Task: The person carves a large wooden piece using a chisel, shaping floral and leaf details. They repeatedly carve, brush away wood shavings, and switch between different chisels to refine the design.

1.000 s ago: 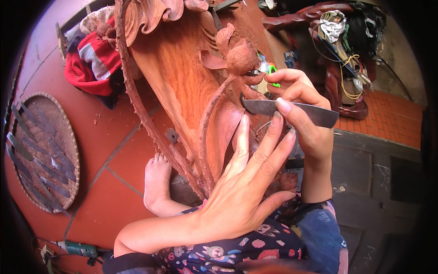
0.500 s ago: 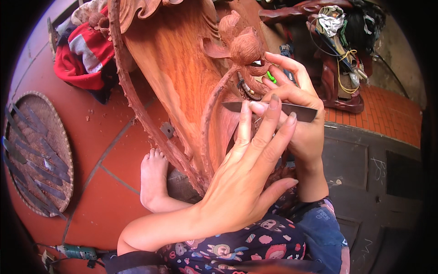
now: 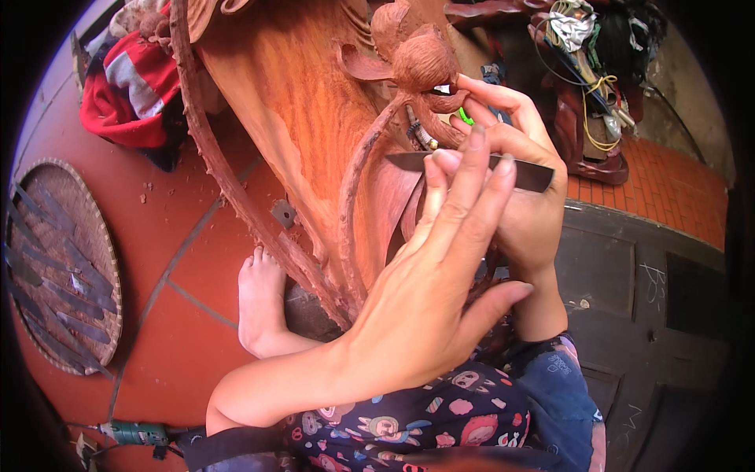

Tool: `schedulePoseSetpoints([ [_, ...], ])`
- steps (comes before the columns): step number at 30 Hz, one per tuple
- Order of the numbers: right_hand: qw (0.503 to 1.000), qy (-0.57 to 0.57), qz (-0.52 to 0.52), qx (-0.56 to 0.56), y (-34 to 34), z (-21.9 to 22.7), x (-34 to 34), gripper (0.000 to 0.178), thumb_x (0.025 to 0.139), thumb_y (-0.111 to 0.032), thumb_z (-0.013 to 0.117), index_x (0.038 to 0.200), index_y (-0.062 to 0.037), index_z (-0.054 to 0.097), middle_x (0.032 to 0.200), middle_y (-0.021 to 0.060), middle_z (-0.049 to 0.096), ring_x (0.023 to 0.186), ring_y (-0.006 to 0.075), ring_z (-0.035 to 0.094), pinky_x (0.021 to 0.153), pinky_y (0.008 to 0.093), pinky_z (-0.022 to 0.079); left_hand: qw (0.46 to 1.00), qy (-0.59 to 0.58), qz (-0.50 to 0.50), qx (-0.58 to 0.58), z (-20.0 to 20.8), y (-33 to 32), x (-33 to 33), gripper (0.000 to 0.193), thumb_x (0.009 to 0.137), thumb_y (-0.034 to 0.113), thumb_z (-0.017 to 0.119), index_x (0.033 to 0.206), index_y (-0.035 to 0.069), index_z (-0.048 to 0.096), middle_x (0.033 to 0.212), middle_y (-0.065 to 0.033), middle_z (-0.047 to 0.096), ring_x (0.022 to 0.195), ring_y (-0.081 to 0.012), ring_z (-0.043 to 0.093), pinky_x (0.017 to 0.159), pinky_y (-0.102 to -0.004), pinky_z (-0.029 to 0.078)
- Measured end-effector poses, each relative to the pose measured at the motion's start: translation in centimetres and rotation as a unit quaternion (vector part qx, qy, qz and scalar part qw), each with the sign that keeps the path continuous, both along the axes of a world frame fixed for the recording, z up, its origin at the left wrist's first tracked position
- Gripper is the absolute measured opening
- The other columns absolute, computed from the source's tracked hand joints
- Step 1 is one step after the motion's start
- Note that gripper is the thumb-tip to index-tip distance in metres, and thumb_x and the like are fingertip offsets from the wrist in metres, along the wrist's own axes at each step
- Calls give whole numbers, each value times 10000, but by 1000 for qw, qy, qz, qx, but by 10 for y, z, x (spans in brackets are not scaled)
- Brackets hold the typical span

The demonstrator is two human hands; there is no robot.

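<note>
A flat dark metal blade (image 3: 525,175) with an angled tip lies across my hands in front of the reddish-brown wood carving. My right hand (image 3: 531,212) is closed on it, with some fingers stretched up to the carved round bud (image 3: 427,63). Over the middle of the blade lie the fingertips of my left hand (image 3: 421,287), fingers outstretched and thumb apart. They partly hide the blade and the right fingers. A thin curved carved stem (image 3: 352,193) rises beside the blade's tip, and behind it stands a broad smooth wooden panel (image 3: 295,102).
A round woven basket (image 3: 116,271) with several dark flat blades lies on the red tiled floor at left. A green power tool (image 3: 135,432) sits at lower left, red cloth (image 3: 126,118) at upper left. Cables and crumpled wrapping (image 3: 572,31) top dark carved furniture at upper right.
The view has shifted slightly, so the carving sits a little farther left. The blade and both hands keep nearly the same hold, with the left fingers slightly farther up and drawn closer together.
</note>
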State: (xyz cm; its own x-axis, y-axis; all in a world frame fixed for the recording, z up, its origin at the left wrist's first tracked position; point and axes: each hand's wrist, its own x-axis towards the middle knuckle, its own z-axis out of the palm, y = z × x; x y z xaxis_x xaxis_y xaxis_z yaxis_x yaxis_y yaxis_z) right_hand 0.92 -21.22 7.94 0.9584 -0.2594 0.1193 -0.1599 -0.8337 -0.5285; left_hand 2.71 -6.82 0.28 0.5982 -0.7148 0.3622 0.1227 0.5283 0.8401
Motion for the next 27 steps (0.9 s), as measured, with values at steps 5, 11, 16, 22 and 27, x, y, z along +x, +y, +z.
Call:
schedulePoseSetpoints([
  [5,1000,-16,2,7,0,-2,-2,152,801,5,792,941,37,744,1353,244,569,1298,337,570,1123,474,448,1000,-11,-5,-4,1,6,1,1013,854,144,781,1622,2,137,1666,-325,37,1559,-446,58,1254,-484,130],
  [11,1000,-2,-8,-6,2,1,0,135,823,19,768,947,54,727,1395,268,538,1324,369,546,1127,491,437,1000,-15,1,-7,-2,-2,3,1070,841,178,802,1624,-11,96,1665,-330,19,1562,-441,58,1253,-486,129],
  [16,999,-31,30,-7,6,-1,-4,123,817,36,762,936,48,732,1310,260,607,1265,329,583,1136,489,425,1000,12,-10,-5,0,11,-4,1098,835,222,817,1626,-4,90,1662,-336,16,1558,-454,67,1250,-478,154],
  [22,1000,-28,1,-10,5,-1,1,169,771,96,717,937,68,719,1284,251,615,1210,315,619,1090,469,470,998,-33,40,-24,-4,-6,3,1137,826,270,830,1623,-18,71,1659,-344,-3,1554,-468,57,1242,-490,176],
  [27,998,-34,40,-34,-3,-3,-2,196,787,87,705,981,69,718,1272,280,615,1213,317,618,1086,461,470,1000,-26,14,-9,-6,1,1,1158,817,277,839,1623,-16,61,1659,-344,2,1555,-465,55,1241,-480,184],
])
